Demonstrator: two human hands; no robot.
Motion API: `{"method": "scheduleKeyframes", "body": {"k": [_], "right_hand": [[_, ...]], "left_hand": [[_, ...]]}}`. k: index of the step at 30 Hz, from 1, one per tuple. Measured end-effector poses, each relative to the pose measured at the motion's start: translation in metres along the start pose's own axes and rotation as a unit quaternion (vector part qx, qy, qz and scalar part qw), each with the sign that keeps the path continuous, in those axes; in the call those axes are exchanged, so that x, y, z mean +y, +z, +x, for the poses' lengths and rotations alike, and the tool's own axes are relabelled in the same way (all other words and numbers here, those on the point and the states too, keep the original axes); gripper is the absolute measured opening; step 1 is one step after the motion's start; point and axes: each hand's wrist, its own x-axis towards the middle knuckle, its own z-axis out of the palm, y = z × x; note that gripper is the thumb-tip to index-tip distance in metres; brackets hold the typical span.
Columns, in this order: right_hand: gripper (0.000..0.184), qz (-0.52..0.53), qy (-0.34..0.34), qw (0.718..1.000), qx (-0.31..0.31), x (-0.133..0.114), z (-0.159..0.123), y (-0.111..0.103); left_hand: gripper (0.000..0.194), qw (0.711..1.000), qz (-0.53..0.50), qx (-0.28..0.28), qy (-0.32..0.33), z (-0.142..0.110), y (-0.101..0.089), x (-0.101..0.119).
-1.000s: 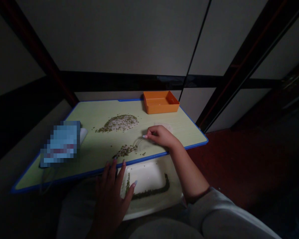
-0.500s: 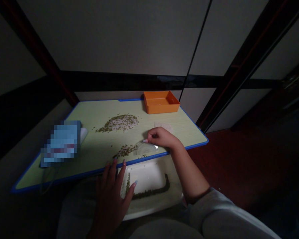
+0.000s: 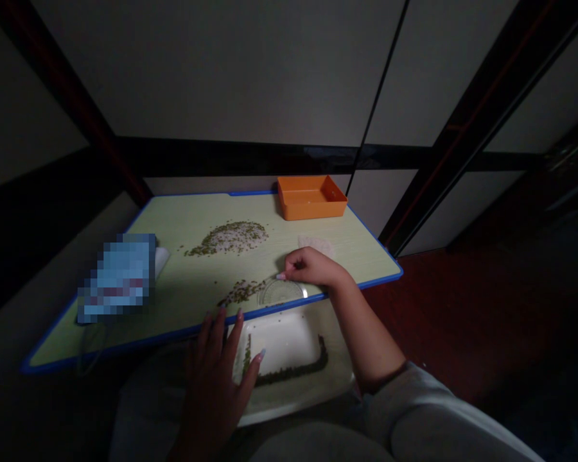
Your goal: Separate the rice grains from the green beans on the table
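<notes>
My right hand (image 3: pixel 308 266) is closed with its fingertips pinching the top of a clear protractor (image 3: pixel 282 291), which lies near the front edge of the table. Just left of the protractor is a small heap of green beans mixed with pale grains (image 3: pixel 243 292). My left hand (image 3: pixel 219 372) has its fingers spread, with the fingertips at the table's front edge and the thumb over a white tub (image 3: pixel 289 337). Green beans (image 3: pixel 293 372) line the near and side edges of the tub's bottom.
A larger pile of green beans and pale grains (image 3: pixel 236 237) lies mid-table. An orange box (image 3: pixel 313 208) stands at the back right, and a pale patterned piece (image 3: pixel 316 244) lies behind my right hand. A blurred blue packet (image 3: pixel 118 276) is at the left. The blue-edged table (image 3: pixel 173 295) faces cabinet doors.
My right hand has drawn the protractor slightly toward the front edge. The few beans before it have mostly left the tabletop, and some specks show at the tub's far side. My left hand stays put.
</notes>
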Motion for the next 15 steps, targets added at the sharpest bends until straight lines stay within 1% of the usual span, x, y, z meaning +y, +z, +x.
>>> {"method": "scheduleKeyframes", "body": {"k": [8,15], "right_hand": [[0.030,0.004,-0.013,1.000,0.002,0.0044,0.0009,0.0008],[0.028,0.013,-0.009,1.000,-0.002,0.0037,0.0009,0.0006]], "left_hand": [[0.066,1.000,0.007,0.005,0.007,0.0013,0.0007,0.0006],[0.064,1.000,0.013,0.000,0.007,0.0013,-0.0001,0.0003]]}}
